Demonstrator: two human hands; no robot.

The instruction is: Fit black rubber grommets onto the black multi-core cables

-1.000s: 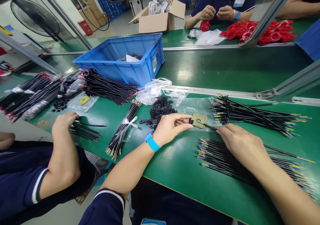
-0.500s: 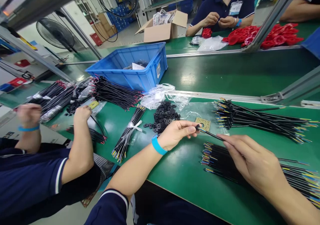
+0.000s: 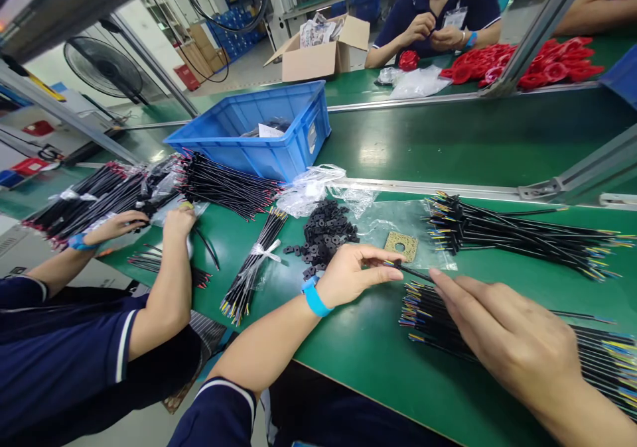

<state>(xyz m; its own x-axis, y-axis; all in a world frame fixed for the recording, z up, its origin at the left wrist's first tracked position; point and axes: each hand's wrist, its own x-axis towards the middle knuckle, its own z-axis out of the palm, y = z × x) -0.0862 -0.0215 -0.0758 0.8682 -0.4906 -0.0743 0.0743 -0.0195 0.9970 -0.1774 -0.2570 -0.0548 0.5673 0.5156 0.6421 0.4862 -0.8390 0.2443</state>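
My left hand (image 3: 361, 271), with a blue wristband, pinches the tip end of a black cable (image 3: 415, 272); a small dark piece at that end is mostly hidden by the fingers. Thumb and fingers of my right hand (image 3: 502, 327) close on the same cable further right. Below it lies a row of black cables (image 3: 438, 321) with coloured wire ends, partly under my right hand. A pile of small black parts (image 3: 328, 231) is left of my left hand. Behind the cable sits a yellowish square pad with a hole (image 3: 409, 245), on a clear plastic bag (image 3: 378, 218).
Another cable heap (image 3: 517, 231) lies at the right, a tied bundle (image 3: 256, 261) left of centre. Behind stand a blue bin (image 3: 293, 145) and a metal rail (image 3: 428, 187). A co-worker's hands (image 3: 179, 221) work among cables at the left. Across the table, a person sits by red parts (image 3: 552, 65).
My left hand has turned slightly and its fingers now cover more of the cable end. My right hand has moved a little left along the cable. The co-worker's far hand has reached to the cables.
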